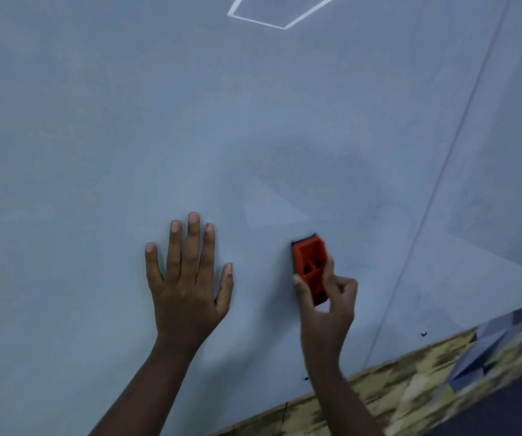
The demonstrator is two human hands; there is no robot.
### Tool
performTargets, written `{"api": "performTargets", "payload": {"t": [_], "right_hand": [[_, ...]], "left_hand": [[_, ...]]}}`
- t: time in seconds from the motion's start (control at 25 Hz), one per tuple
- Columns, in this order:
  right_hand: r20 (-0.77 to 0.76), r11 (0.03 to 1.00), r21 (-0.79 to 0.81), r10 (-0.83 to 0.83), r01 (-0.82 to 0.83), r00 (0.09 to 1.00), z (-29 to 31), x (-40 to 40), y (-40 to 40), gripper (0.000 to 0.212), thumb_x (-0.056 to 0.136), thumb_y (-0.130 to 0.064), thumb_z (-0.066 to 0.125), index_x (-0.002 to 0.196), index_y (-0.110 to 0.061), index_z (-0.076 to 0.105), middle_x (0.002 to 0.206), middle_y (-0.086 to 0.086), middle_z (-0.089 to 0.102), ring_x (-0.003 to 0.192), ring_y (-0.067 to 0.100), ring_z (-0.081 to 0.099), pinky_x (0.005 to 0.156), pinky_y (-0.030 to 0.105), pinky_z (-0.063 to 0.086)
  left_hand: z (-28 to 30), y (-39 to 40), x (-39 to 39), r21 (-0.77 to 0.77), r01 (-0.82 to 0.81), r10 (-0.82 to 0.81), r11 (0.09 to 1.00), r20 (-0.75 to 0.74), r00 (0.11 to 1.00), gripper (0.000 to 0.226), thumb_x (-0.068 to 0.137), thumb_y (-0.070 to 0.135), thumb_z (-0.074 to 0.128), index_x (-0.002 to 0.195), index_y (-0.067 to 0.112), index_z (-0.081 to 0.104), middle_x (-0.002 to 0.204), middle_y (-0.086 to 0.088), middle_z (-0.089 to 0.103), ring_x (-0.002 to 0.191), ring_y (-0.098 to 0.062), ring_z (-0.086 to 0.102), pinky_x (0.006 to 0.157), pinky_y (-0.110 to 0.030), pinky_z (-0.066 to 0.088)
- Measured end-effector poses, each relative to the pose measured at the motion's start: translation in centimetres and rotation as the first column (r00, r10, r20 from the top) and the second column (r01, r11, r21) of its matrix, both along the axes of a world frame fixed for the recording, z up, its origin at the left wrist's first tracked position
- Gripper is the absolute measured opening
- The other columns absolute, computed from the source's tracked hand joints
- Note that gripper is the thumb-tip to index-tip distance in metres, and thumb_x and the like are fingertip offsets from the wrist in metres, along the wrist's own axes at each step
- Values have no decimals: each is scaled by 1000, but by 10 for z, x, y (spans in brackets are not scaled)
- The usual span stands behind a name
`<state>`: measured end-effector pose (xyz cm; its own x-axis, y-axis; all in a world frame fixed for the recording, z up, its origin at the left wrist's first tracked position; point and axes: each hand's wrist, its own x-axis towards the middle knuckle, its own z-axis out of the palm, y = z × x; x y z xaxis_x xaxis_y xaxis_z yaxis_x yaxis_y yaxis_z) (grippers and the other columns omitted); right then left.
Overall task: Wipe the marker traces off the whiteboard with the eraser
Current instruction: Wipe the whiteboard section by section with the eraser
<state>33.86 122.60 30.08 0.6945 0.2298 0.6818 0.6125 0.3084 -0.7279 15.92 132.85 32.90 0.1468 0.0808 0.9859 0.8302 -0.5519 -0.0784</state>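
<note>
The whiteboard (96, 136) fills nearly the whole head view, pale grey-blue. An orange eraser (309, 262) lies against the board at lower centre-right, and my right hand (328, 300) grips it from below with thumb and curled fingers. My left hand (187, 278) presses flat on the board to the left of the eraser, fingers spread and straight. Faint bluish marker traces (376, 212) show above and to the right of the eraser.
A thin seam (442, 171) runs diagonally down the board's right part. Below the board's lower edge is a yellowish patterned wall strip (410, 385). A bright light reflection (272, 17) sits at the top. Small dark screws (423, 334) dot the board near its lower edge.
</note>
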Motion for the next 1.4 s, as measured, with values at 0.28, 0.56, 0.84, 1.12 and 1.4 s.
{"api": "performTargets", "payload": {"t": [0.28,0.56,0.84,1.12,1.4], "right_hand": [[-43,986,-75,144,-147,989,-17,-23,-15,66,78,-33,85,140,-20,64,100,-1,53,93,9,59,79,19,53],[-583,987,90,162,-135,796,0,80,-23,72,76,-46,89,140,-29,63,122,-10,72,109,2,68,102,48,56],[-339,981,12,188,-195,922,-44,1,-14,65,81,-29,84,141,-17,62,100,11,52,85,4,62,74,19,57],[-251,967,-116,191,-226,949,-74,39,-17,67,80,-42,83,138,-15,65,99,2,55,90,15,65,76,32,61],[-712,973,-66,110,-221,694,-115,66,-46,51,84,-34,82,127,-45,59,92,-10,78,94,3,73,91,45,62]], "left_hand": [[-24,1,4,15,-8,9,1000,-73,997,77,103,39,60,165,3,32,177,-16,15,165,-36,12,131,-60,7],[-43,0,8,8,-10,11,1000,-64,998,76,103,37,61,165,3,33,178,-14,15,165,-34,11,132,-59,6],[-64,-5,22,-40,-59,58,997,-11,998,84,101,45,59,168,8,26,179,-10,9,166,-31,7,132,-57,3],[-91,-9,29,-93,-127,129,988,11,992,87,103,49,54,171,12,13,180,-7,0,166,-29,-2,132,-55,-2],[-110,-15,38,-162,-118,125,980,35,992,95,99,53,57,171,16,7,179,-5,-7,166,-29,-7,131,-58,-5]]}}
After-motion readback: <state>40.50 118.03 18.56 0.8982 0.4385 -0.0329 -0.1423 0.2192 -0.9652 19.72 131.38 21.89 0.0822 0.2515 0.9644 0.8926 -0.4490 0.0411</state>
